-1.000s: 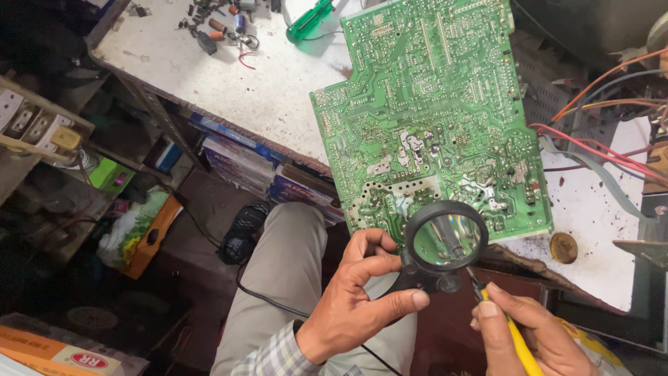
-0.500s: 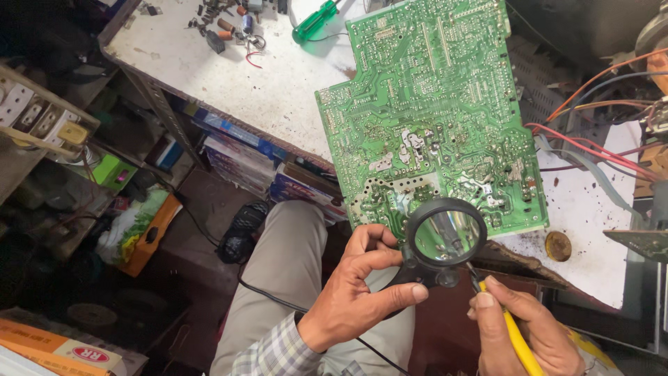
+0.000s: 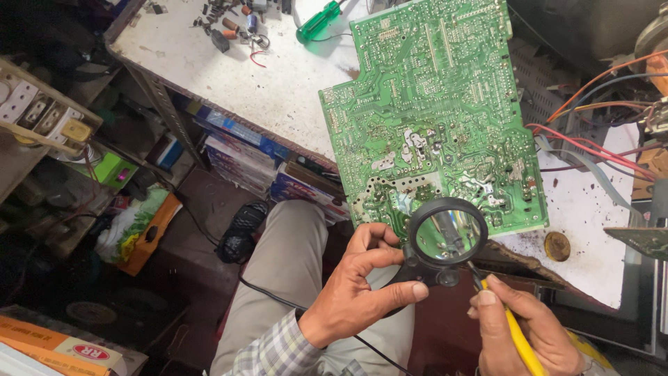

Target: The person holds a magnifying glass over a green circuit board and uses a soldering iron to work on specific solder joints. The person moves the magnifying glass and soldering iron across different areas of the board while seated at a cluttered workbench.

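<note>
A large green circuit board (image 3: 431,111) lies solder side up on the white workbench (image 3: 271,76). My left hand (image 3: 358,282) grips the black handle of a round magnifying glass (image 3: 447,235), held over the board's near edge. My right hand (image 3: 522,331) holds a yellow-handled soldering iron (image 3: 520,341) like a pen. Its metal tip runs up under the lens and shows enlarged through the glass, close to the board's near edge.
A green-handled screwdriver (image 3: 319,21) and several small parts (image 3: 233,24) lie at the bench's far side. Red, orange and blue wires (image 3: 591,132) trail off the board to the right. A brown disc (image 3: 557,246) sits by the board. Stacked boxes (image 3: 243,150) fill the shelf below.
The view has shifted slightly; both hands keep their grips, with the lens and iron tip staying at the board's near edge.
</note>
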